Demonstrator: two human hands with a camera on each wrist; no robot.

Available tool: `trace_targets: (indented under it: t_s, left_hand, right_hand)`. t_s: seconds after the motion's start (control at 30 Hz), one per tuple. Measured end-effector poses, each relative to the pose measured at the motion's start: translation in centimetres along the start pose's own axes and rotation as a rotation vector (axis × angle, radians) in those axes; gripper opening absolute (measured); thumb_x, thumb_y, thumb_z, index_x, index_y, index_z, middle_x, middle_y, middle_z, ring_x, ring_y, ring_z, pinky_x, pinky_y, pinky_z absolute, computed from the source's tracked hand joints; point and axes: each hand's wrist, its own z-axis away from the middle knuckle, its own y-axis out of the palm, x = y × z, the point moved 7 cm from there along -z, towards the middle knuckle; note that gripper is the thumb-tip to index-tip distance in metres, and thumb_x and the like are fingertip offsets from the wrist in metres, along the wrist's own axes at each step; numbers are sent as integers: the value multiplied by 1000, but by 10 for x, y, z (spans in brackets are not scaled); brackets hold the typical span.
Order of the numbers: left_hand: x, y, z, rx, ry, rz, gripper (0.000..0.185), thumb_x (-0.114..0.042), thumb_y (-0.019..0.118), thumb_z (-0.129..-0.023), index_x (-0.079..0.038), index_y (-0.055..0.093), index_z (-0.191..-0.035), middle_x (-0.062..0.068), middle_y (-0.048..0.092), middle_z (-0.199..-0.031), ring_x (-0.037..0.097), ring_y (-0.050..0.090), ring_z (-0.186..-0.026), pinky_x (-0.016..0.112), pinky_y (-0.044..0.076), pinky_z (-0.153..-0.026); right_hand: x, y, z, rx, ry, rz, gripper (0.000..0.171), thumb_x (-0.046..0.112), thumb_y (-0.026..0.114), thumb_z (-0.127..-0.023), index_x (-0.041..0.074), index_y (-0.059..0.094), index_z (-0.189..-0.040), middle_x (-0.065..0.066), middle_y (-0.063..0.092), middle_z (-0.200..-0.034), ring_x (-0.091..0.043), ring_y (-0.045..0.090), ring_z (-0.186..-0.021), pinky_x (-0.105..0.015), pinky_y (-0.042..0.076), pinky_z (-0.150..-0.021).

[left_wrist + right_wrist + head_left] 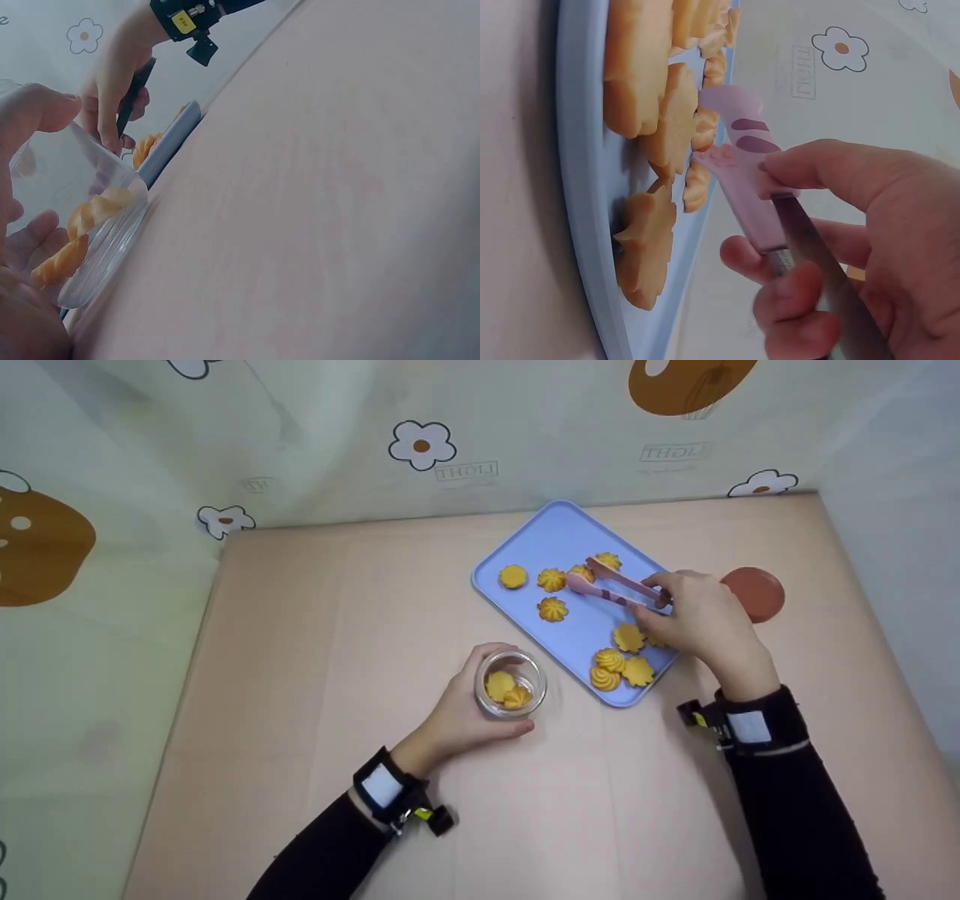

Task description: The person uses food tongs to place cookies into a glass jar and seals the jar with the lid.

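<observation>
My left hand (pixel 469 709) grips a clear jar (pixel 545 684) from its left side, fingers curled round the wall. Inside it lie two yellow cookies (pixel 500 686), also visible through the wall in the left wrist view. Over the blue tray (pixel 517 544), my right hand (pixel 701 619) holds pink tongs (pixel 611 595) with metal handles. The tong tips stand apart around one swirled cookie (pixel 581 574); whether they touch it I cannot tell. Several more cookies (pixel 553 610) lie on the tray, including a cluster (pixel 646 247) near its front corner. The right hand partly covers one cookie.
A round reddish-brown lid (pixel 756 594) lies right of the tray, partly behind the right hand. The table (pixel 300 675) has a pale pink-beige cover. A patterned curtain (pixel 322 442) hangs along its back and sides.
</observation>
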Motion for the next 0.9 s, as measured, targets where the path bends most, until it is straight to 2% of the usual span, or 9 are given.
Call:
trace_targets:
  t_s: [0.3, 0.57, 0.77, 0.9]
  left_hand:
    - [0, 0, 0, -10, -19, 5, 97, -17, 103, -72, -16, 47, -152, -1, 66, -144, 21, 60, -137, 45, 41, -123]
    - [0, 0, 0, -9, -15, 5, 97, -17, 102, -72, -15, 48, -152, 0, 66, -144, 21, 60, -137, 46, 42, -123]
    - [-2, -1, 0, -8, -12, 1, 97, -18, 103, -72, -15, 48, -152, -1, 66, -144, 20, 60, -137, 45, 42, -123]
    - [-1, 0, 0, -6, -15, -1, 97, -18, 103, -72, -15, 47, -152, -1, 65, -144, 20, 60, -137, 45, 42, -123]
  right_hand:
    - [0, -6, 1, -47, -33, 1, 44, 36, 74, -98, 0, 73, -124, -18, 69, -99, -32, 62, -82, -41, 45, -62]
    - [2, -11, 4, -29, -29, -16, 45, 36, 75, -99, 1, 73, -127, -20, 72, -106, -32, 63, -84, -41, 48, -64]
    - [5, -7, 2, -94, -18, -17, 55, 39, 75, -102, -2, 67, -139, -23, 70, -113, -37, 63, -92, -49, 53, -74]
    - [7, 5, -2, -62, -18, -37, 58, 35, 73, -106, -3, 60, -148, -26, 66, -120, -39, 62, -98, -51, 54, -80]
